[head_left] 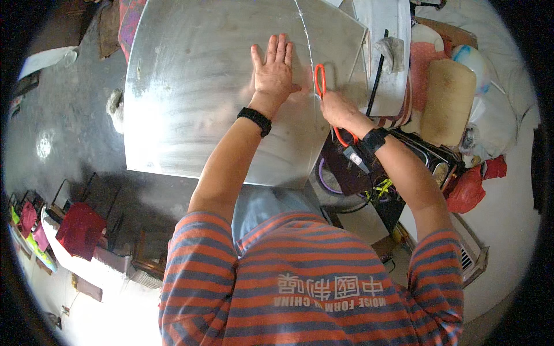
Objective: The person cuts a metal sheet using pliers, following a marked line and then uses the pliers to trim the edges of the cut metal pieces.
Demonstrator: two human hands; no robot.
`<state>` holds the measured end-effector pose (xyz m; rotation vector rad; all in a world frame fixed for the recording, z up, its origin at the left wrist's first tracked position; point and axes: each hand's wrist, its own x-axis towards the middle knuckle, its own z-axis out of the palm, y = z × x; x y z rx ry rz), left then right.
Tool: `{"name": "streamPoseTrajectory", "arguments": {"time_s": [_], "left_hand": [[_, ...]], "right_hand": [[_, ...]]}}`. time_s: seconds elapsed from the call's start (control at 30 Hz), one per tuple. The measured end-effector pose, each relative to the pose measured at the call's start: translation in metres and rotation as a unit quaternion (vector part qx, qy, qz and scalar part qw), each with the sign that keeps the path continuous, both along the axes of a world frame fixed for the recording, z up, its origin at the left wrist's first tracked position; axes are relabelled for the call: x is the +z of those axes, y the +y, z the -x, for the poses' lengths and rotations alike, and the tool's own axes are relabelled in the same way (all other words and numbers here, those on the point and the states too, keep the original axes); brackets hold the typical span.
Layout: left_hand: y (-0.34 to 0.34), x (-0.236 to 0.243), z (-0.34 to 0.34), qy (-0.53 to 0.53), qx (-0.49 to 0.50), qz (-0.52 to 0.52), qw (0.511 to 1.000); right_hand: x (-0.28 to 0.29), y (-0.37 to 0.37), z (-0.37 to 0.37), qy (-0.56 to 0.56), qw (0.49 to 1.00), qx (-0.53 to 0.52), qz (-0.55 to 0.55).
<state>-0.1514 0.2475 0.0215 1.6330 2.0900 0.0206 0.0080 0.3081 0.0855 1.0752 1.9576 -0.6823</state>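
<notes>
A large grey, shiny sheet (190, 98) with scuffed, streaky marks lies in front of me. My left hand (274, 72) rests flat on it, fingers stretched out and thumb apart, holding nothing. To its right, my right hand (340, 109) is closed round an orange-handled tool (320, 81), near the sheet's right part. An orange loop sticks out beyond the fingers, and more orange shows below the hand. The tool's middle is hidden by the hand, so its exact kind is unclear. A thin, bright, jagged line (307, 43) runs along the sheet from the far edge toward the loop.
Right of the sheet is a white surface (392, 98) bearing a black strip (378, 72) and a crumpled greyish cloth (393, 55). Beyond are a tan cushion (449, 104) and plastic bags (490, 127). A purple-rimmed wheel (329, 176) shows below the sheet. Dark red cloth (82, 230) lies at left.
</notes>
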Motion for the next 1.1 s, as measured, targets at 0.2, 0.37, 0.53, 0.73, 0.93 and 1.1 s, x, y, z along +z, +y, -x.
{"name": "streamPoseTrajectory", "arguments": {"time_s": [0.2,0.37,0.53,0.73,0.93,1.1], "left_hand": [[-0.008,0.001,0.004,0.020,0.001,-0.002,1.000],[-0.016,0.005,-0.028,-0.011,-0.016,0.008,1.000],[-0.017,0.003,-0.024,0.012,-0.013,-0.009,1.000],[-0.019,0.008,-0.025,0.006,-0.010,0.001,1.000],[-0.022,0.005,-0.025,0.014,-0.016,-0.005,1.000],[-0.021,0.002,-0.025,0.013,-0.013,-0.005,1.000]], "right_hand": [[-0.009,-0.004,0.013,-0.017,1.000,-0.019,0.007],[-0.038,0.005,-0.021,0.007,0.993,0.116,-0.014],[-0.005,-0.003,-0.031,0.055,0.977,0.202,-0.032],[0.023,-0.024,-0.037,0.051,0.996,0.025,-0.068],[0.001,-0.031,-0.043,0.084,0.993,0.040,-0.071],[0.001,-0.035,-0.035,0.047,0.995,0.001,-0.090]]}}
